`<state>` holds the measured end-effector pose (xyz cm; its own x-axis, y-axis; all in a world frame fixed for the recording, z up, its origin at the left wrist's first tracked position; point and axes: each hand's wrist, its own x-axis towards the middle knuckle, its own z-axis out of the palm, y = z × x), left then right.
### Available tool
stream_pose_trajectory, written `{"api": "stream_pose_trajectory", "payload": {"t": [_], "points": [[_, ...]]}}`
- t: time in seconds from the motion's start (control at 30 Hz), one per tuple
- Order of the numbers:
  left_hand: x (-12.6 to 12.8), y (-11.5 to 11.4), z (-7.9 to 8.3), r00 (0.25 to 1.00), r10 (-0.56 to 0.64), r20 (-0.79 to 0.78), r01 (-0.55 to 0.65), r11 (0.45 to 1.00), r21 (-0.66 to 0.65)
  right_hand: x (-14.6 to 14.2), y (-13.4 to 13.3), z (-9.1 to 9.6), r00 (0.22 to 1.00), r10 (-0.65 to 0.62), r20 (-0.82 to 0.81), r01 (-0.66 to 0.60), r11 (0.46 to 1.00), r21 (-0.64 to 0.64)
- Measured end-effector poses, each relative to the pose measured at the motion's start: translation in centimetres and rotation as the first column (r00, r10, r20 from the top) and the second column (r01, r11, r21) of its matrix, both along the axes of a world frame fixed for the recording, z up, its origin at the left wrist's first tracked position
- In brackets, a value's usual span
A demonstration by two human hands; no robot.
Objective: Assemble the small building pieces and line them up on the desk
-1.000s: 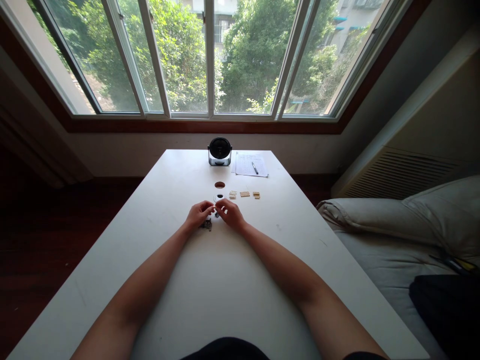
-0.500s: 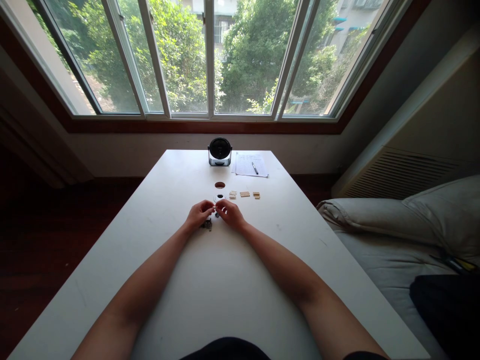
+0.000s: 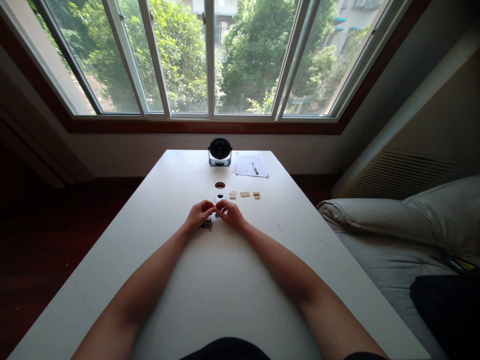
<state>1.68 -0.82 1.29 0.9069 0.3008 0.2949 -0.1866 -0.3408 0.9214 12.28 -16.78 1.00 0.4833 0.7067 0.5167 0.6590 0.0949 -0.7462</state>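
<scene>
Over the middle of the white table (image 3: pixel 225 280), my left hand (image 3: pixel 198 215) and my right hand (image 3: pixel 231 215) meet fingertip to fingertip. The fingers of both are closed in a pinch. Whatever lies between them is too small and too covered to make out. Under the left hand's edge sits a small cluster of dark, metallic-looking pieces (image 3: pixel 207 225). Just beyond the fingertips is a pale round ring with a dark centre (image 3: pixel 220 197). Several small tan pieces with a bumpy or holed pattern (image 3: pixel 245 194) are laid in a row right of the ring.
A small black fan (image 3: pixel 219 149) stands at the table's far edge. To its right lie written sheets of paper (image 3: pixel 245 162) with a pen (image 3: pixel 255 168) on top. A round hole (image 3: pixel 219 185) opens in the tabletop. Alongside on the right is a light sofa (image 3: pixel 375 250).
Both hands stay in the same place, still pinching together. The fingertips have shifted very slightly, and a small pale spot between them is now less visible.
</scene>
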Motion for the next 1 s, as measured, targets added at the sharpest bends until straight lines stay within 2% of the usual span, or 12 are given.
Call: {"api": "stream_pose_trajectory", "payload": {"t": [0.4, 0.83, 1.0], "points": [[-0.12, -0.12, 0.36, 0.999, 0.051, 0.009, -0.051, 0.998, 0.024, 0.07, 0.06, 0.07, 0.998, -0.063, 0.016, 0.064, 0.997, -0.046], [0.13, -0.23, 0.34, 1.0, 0.003, -0.01, -0.003, 0.998, -0.068, 0.0, 0.06, -0.18, 0.998, -0.056, 0.038, 0.058, 0.997, -0.054], [0.08, -0.16, 0.24, 0.999, -0.007, -0.034, 0.005, 0.998, -0.062, 0.03, -0.06, -0.19, 0.994, -0.071, 0.082, 0.076, 0.995, -0.057]]}}
